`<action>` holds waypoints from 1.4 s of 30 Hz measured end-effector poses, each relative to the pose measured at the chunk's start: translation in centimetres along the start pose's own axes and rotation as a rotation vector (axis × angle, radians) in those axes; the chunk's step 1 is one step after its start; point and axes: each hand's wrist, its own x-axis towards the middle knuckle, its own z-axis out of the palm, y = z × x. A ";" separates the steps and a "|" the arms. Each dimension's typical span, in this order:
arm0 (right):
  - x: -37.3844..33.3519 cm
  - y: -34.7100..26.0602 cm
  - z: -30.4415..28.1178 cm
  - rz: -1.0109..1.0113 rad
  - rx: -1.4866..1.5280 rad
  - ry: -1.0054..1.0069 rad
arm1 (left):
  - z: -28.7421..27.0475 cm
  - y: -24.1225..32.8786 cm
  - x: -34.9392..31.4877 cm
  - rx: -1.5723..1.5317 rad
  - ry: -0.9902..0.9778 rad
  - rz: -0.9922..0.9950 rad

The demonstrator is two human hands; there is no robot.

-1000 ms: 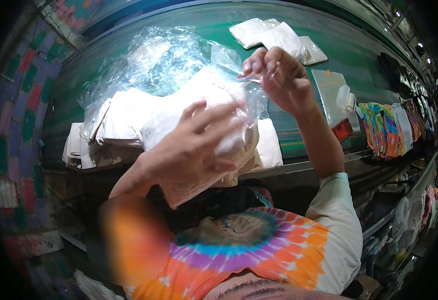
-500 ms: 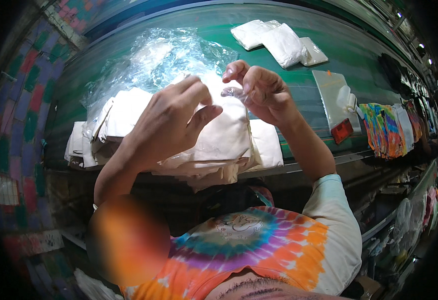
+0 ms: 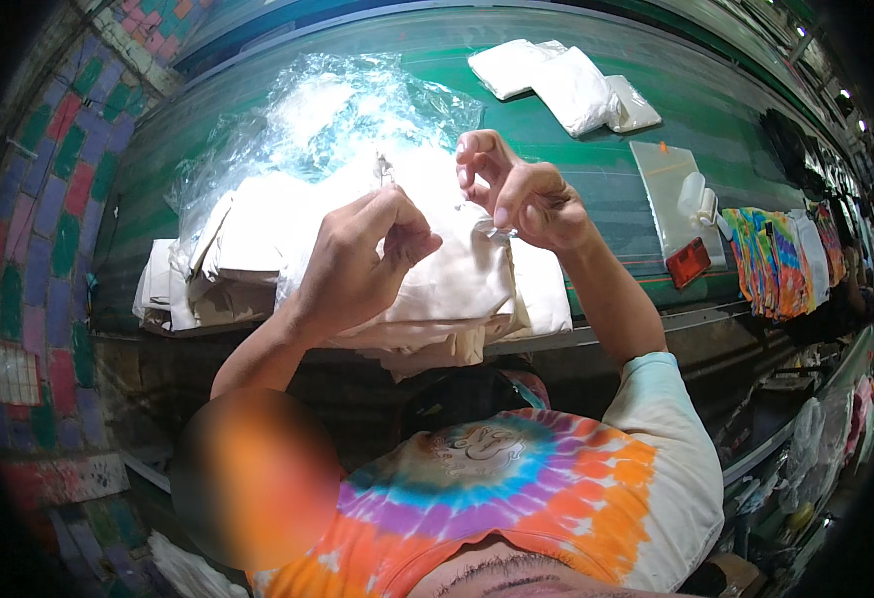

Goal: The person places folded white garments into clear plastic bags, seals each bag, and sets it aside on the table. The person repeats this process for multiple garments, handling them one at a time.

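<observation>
While left hand (image 3: 367, 244) curls over pale cloth (image 3: 452, 284), right hand (image 3: 534, 204) likewise.

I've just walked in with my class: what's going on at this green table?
A person works bare-handed over a pile of folded cream cloth on the green table. The left hand is curled over it; the right hand is half-open, with a bit of clear plastic beside it. Crumpled plastic lies beyond the pile, pale packets farther right.

A textile workshop: bagged white cloth (image 3: 571, 90) lies on a green worktable (image 3: 611, 189) beyond the right hand (image 3: 531, 199), tie-dyed fabric (image 3: 762, 261) to its right.
</observation>
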 end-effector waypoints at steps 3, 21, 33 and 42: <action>-0.6 -0.4 -0.2 -0.031 -0.054 -0.016 | 0.2 -0.4 -0.5 -0.048 0.045 0.069; 0.1 -5.0 4.4 0.678 -0.303 0.161 | 1.5 -0.1 -1.2 -0.020 -0.015 0.152; 0.6 -4.1 2.0 0.314 -0.585 -0.117 | 0.0 -1.9 -1.8 -0.363 0.019 0.073; 0.6 -4.3 2.9 0.328 -0.540 -0.129 | -0.9 0.6 1.0 0.084 -0.104 0.066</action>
